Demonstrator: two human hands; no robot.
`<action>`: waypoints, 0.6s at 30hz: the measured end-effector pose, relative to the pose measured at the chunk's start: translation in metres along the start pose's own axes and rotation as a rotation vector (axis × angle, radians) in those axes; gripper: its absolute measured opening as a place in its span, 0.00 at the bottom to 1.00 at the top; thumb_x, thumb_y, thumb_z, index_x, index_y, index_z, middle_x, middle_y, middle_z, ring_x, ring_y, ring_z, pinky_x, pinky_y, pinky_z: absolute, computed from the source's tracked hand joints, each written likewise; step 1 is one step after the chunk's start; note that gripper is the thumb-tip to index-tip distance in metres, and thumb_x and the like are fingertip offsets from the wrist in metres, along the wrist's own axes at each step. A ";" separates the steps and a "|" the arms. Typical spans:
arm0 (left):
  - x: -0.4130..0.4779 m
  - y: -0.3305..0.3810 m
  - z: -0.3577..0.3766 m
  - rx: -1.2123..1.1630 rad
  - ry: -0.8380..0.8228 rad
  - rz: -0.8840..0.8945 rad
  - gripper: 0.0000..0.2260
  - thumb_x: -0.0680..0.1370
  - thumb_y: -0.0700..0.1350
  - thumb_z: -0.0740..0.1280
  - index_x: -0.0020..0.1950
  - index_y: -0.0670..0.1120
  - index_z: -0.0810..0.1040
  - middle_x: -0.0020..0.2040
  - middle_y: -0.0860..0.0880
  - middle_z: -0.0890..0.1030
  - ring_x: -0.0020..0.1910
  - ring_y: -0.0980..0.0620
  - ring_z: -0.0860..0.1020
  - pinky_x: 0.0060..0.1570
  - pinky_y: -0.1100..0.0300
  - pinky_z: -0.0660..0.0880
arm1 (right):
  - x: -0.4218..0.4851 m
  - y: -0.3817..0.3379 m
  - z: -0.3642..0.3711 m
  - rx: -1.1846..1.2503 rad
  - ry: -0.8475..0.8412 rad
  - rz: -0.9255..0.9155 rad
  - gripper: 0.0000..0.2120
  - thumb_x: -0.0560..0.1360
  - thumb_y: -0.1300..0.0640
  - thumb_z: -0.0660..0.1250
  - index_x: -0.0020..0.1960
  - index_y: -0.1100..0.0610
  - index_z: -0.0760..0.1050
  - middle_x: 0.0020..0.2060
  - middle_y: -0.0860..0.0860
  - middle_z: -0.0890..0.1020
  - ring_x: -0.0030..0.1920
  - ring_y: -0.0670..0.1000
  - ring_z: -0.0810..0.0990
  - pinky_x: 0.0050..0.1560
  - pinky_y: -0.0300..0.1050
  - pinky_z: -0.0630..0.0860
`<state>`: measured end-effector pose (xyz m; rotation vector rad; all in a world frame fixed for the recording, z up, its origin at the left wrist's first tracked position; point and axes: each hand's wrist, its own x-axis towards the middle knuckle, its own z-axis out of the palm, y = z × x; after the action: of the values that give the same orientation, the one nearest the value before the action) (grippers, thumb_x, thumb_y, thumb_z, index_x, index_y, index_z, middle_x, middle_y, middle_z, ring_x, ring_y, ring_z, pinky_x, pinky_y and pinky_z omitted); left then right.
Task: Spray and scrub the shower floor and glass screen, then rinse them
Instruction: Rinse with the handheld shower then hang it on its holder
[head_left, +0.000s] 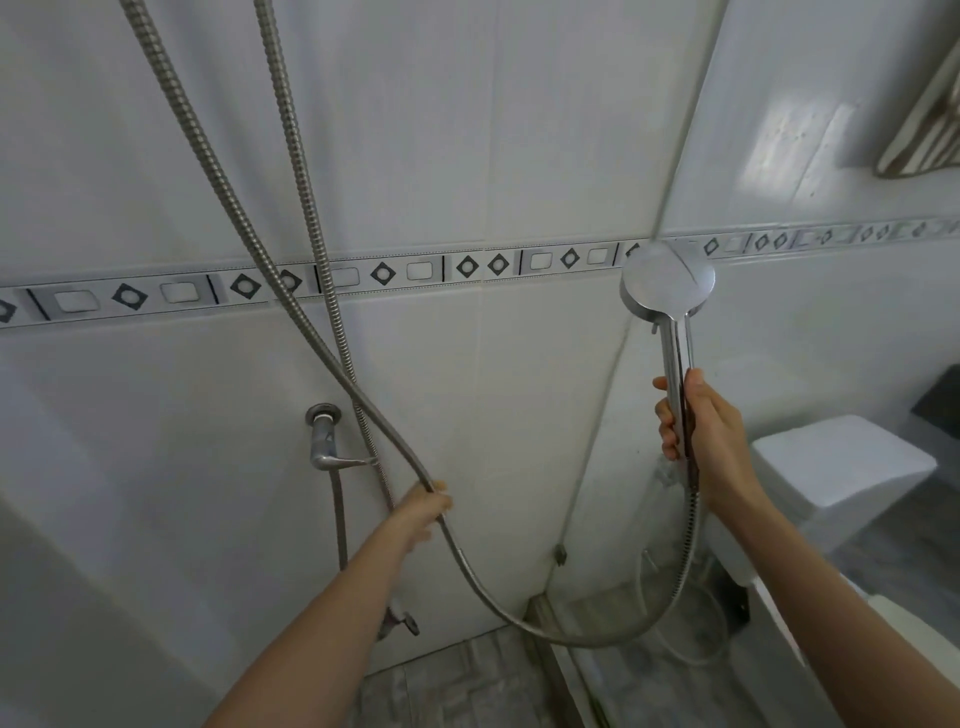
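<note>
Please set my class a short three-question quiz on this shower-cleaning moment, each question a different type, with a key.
1. Multiple choice: the right hand grips A) a sponge, B) the shower head's handle, C) a spray bottle.
2. True or false: the left hand holds the metal hose.
3. Fill in: the white fixture to the right of the right hand is a ____.
Key: 1 B; 2 true; 3 toilet.

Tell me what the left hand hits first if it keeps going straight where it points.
Probably the white tiled wall behind the hose the left hand grips; depth is unclear.
</note>
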<state>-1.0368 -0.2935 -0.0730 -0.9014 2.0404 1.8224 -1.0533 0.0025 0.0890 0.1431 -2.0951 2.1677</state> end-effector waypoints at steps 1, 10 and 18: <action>-0.004 0.002 0.011 0.101 -0.088 -0.018 0.13 0.78 0.39 0.65 0.63 0.47 0.73 0.57 0.47 0.77 0.56 0.47 0.76 0.53 0.54 0.68 | 0.000 -0.004 -0.003 0.003 0.009 -0.006 0.20 0.80 0.41 0.54 0.50 0.55 0.77 0.30 0.49 0.72 0.25 0.45 0.69 0.24 0.37 0.68; -0.040 0.079 0.072 0.245 -0.293 0.338 0.04 0.84 0.45 0.60 0.50 0.49 0.73 0.52 0.47 0.80 0.42 0.48 0.80 0.41 0.58 0.74 | 0.009 -0.071 -0.030 -0.028 0.119 -0.180 0.09 0.78 0.60 0.63 0.42 0.52 0.65 0.30 0.50 0.74 0.26 0.47 0.67 0.24 0.39 0.64; -0.094 0.196 0.068 -0.046 -0.335 0.617 0.03 0.83 0.44 0.61 0.52 0.47 0.74 0.51 0.44 0.82 0.39 0.48 0.83 0.42 0.56 0.80 | 0.012 -0.176 -0.042 -0.139 0.250 -0.524 0.06 0.79 0.54 0.64 0.52 0.57 0.73 0.40 0.54 0.78 0.33 0.48 0.77 0.27 0.41 0.75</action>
<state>-1.0958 -0.1985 0.1254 0.0643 2.1979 2.1276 -1.0376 0.0499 0.2632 0.3438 -1.8066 1.6391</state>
